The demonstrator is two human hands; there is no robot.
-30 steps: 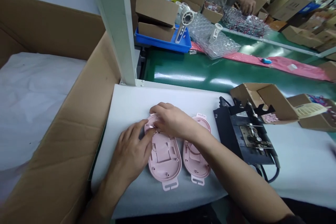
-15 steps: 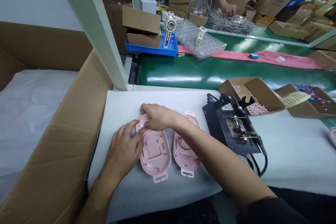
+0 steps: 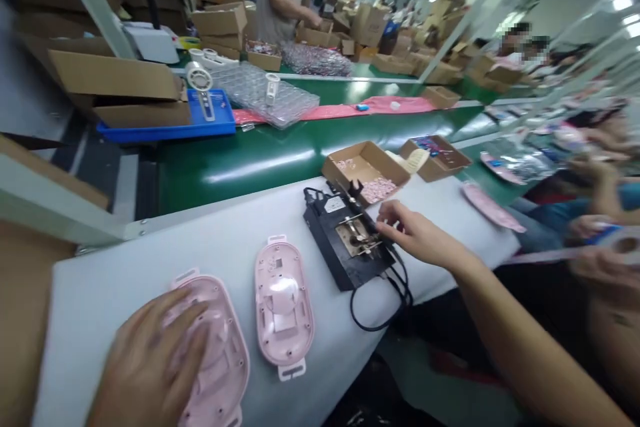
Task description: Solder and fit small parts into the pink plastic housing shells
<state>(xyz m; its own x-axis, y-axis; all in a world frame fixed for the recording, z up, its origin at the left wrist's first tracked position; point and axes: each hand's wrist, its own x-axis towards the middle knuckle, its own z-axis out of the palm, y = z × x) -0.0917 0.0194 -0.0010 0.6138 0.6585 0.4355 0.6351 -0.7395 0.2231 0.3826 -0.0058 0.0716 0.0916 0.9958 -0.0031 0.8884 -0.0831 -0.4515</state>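
Observation:
Two pink oval plastic shells lie side by side on the white foam sheet (image 3: 115, 280). My left hand (image 3: 150, 360) rests flat on the left pink shell (image 3: 225, 360), fingers stretched out and blurred by motion. The right pink shell (image 3: 283, 303) lies untouched beside it. My right hand (image 3: 415, 233) reaches out to the black jig (image 3: 345, 243) with its metal fixture and black cable, fingertips at the jig's right edge, fingers loosely curled with nothing visible in them.
A small cardboard box of pink parts (image 3: 367, 173) and another box (image 3: 435, 157) sit behind the jig. Beyond runs a green conveyor belt (image 3: 250, 160) with a blue tray (image 3: 170, 123) and clear blister trays (image 3: 265, 93). Other people work at the right and far back.
My right hand left the left pink shell and moved right to the black jig. The left hand now lies flat on that shell. The view swung to the right.

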